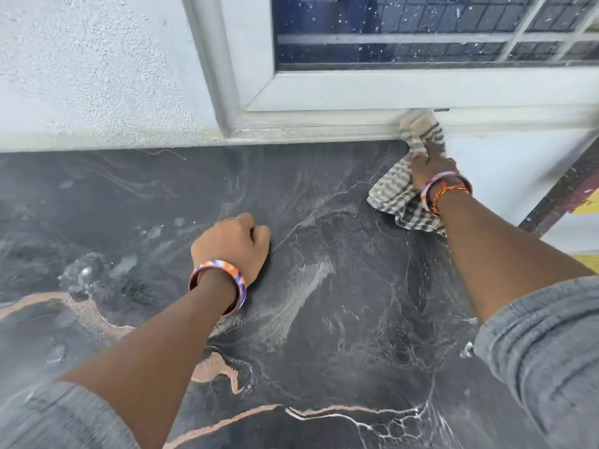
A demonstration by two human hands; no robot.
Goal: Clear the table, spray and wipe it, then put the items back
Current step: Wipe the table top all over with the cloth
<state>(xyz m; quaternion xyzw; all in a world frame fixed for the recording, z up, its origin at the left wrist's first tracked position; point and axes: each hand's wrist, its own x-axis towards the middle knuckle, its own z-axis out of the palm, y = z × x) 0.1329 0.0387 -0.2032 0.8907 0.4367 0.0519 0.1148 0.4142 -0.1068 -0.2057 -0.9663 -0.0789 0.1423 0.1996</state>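
From my head view, the dark marble table [324, 319] fills most of what I see, black with white veining and pinkish streaks, and it carries wet smears and foamy patches on its left part. Behind it rises a rough white wall [97, 69], and to the right of that a white-framed window [405, 89] with dark, speckled glass and a grille showing through it. My two forearms reach in from the bottom corners, each with a grey sleeve [547, 345] pushed up. The checked cloth [393, 192], white with grey stripes, lies at the far right edge of the table, its upper end bunched up against the lower window frame and its loose end trailing back under my wrist. My right hand [431, 166] grips that cloth, fingers closed around the bunched part. My left hand [231, 244] rests on the table near the middle, fingers curled into a loose fist with nothing in it that I can see. A patterned bangle [217, 280] sits on the left wrist; the right wrist has a similar one plus a red and yellow thread [449, 192].
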